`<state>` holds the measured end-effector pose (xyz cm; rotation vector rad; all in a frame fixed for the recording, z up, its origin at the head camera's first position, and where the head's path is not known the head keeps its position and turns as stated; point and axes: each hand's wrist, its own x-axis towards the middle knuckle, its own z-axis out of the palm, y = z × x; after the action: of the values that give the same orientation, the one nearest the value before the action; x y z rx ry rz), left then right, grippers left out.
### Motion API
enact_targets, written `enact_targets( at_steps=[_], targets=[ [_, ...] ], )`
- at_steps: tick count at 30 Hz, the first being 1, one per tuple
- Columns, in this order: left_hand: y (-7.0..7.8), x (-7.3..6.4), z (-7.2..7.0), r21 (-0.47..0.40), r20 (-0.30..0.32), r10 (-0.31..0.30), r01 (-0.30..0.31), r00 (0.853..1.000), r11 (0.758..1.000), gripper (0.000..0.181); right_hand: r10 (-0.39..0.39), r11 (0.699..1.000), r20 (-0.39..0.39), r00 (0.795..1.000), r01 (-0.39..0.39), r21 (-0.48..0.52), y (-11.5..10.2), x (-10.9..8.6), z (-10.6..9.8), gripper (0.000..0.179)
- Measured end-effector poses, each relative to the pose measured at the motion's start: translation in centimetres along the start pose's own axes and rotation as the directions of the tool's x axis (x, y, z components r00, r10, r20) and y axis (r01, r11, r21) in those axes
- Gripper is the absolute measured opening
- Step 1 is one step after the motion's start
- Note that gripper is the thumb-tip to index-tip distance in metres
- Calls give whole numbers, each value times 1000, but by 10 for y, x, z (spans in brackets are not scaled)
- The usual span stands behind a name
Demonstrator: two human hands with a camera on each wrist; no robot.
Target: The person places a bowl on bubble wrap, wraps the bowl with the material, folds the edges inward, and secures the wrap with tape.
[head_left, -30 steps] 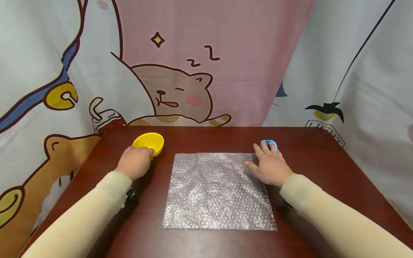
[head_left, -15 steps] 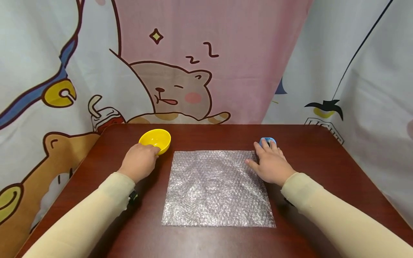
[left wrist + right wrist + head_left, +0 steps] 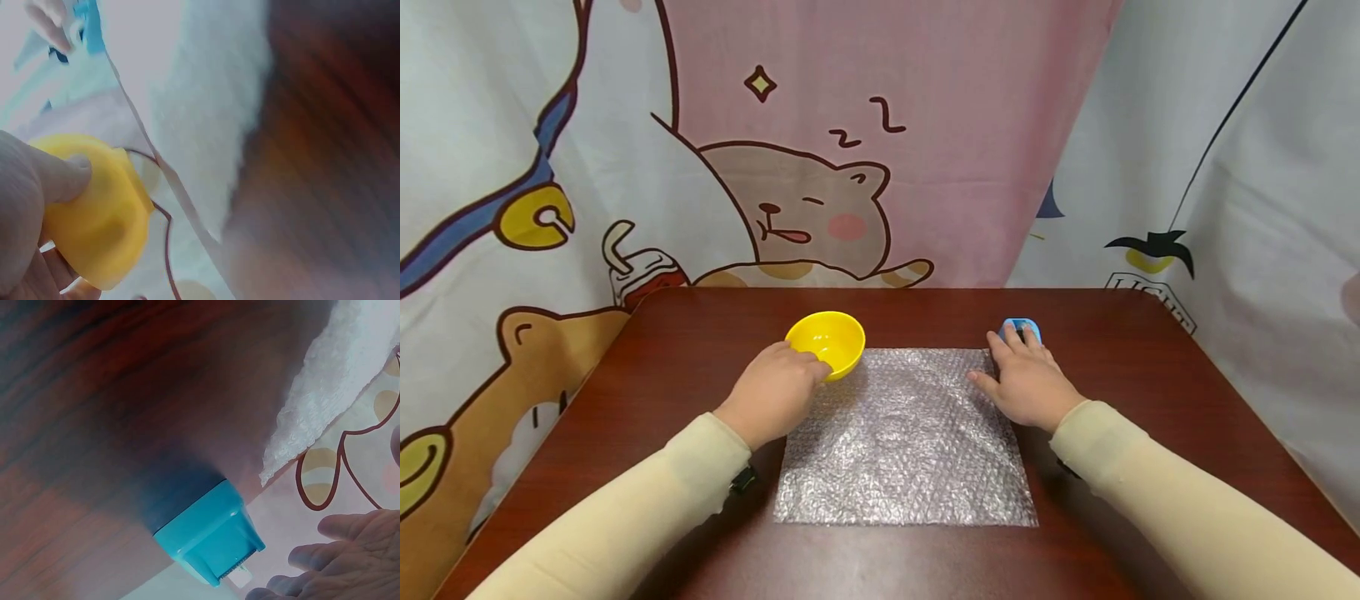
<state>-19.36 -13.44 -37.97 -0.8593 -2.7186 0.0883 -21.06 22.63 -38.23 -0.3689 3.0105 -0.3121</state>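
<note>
A yellow bowl [image 3: 833,336] is held by its near-left rim in my left hand [image 3: 771,396]. It overlaps the back-left corner of a square sheet of bubble wrap [image 3: 910,450] in the head view. The left wrist view shows my thumb [image 3: 62,178] pressed on the bowl's outer side, fingers partly hidden behind it. My right hand [image 3: 1028,385], fingers straight and spread, is at the sheet's back-right corner. Its fingertips overlap a small blue tape dispenser [image 3: 1032,327]. In the right wrist view the dispenser [image 3: 206,531] has a serrated edge, and my fingers appear apart from it.
The bubble wrap lies flat on a dark reddish-brown wooden table [image 3: 1150,433]. Just beyond the table's back edge hangs a curtain [image 3: 985,167] printed with cartoon animals, which also runs along both sides.
My left hand has carried the yellow bowl rightward, from the table left of the bubble wrap to over its back-left corner. The right hand has stayed almost in place.
</note>
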Motion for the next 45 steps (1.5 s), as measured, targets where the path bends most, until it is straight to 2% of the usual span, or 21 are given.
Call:
enact_targets(
  at_steps=[3,6,10,15,17,21,32,38,42,45],
  targets=[
    [14,3,-2,-3,-10,69,-69,998,998,12,-6,1000,-1,1000,6,-6,1,1,1,83],
    [27,5,-4,-10,-3,113,-113,994,994,11,-9,1000,-4,1000,9,-8,2,2,3,82],
    [42,7,-6,-28,40,144,-142,989,989,11,-7,1000,-5,1000,7,-7,1,4,4,81],
    [57,9,-7,-47,114,190,-186,975,981,17,8,1000,-5,1000,-8,-7,-1,5,4,80],
    [62,10,-7,-45,130,213,-209,968,977,18,12,1000,-2,1000,-12,-8,-3,5,4,80],
    [70,9,-6,-29,123,258,-256,958,966,17,11,1000,4,1000,-11,-10,-4,6,4,79],
    [82,6,3,14,90,323,-325,942,945,14,14,1000,18,1000,-14,-7,-4,10,5,81],
    [84,5,5,-6,108,325,-326,940,945,16,7,1000,17,1000,-7,-4,-6,15,6,80],
    [84,5,4,-11,126,328,-329,936,944,16,-23,1000,-12,1000,23,-9,-12,18,6,74],
    [85,5,3,-10,139,329,-331,934,944,15,-37,999,-3,999,37,8,-18,22,7,71]
  ],
)
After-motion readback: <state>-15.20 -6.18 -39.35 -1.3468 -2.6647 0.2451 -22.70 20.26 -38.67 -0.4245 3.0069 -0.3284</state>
